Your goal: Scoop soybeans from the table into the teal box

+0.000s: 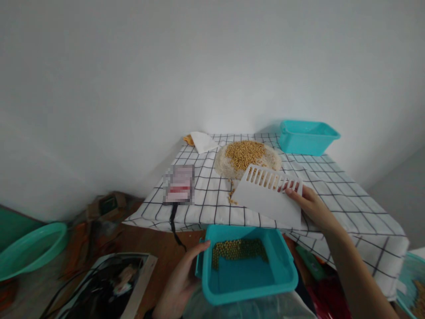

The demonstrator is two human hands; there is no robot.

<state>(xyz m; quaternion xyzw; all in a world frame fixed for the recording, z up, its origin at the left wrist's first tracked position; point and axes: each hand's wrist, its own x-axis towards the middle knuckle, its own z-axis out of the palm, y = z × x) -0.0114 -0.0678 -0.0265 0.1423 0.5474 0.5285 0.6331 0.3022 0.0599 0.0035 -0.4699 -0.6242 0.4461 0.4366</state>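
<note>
My left hand (181, 274) grips the left side of a teal plastic bin (245, 292), its thumb over the rim. The bin is just below the table's front edge, with a layer of soybeans (235, 249) toward its far side. My right hand (310, 206) is closed on the right end of a white slotted plastic sheet (262, 199). That sheet slants over the table's front edge, its slots toward the pile. Behind it, yellow soybeans (244, 153) lie heaped on a bed of pale grains (275, 157), and a few bits have strayed toward the front.
A second teal bin (302, 141) stands at the table's back right. On the checked tablecloth (206, 212) are a blurred-out pinkish item (179, 184) with a black strap and a white cloth (202, 141). A green basin (36, 250) sits at lower left.
</note>
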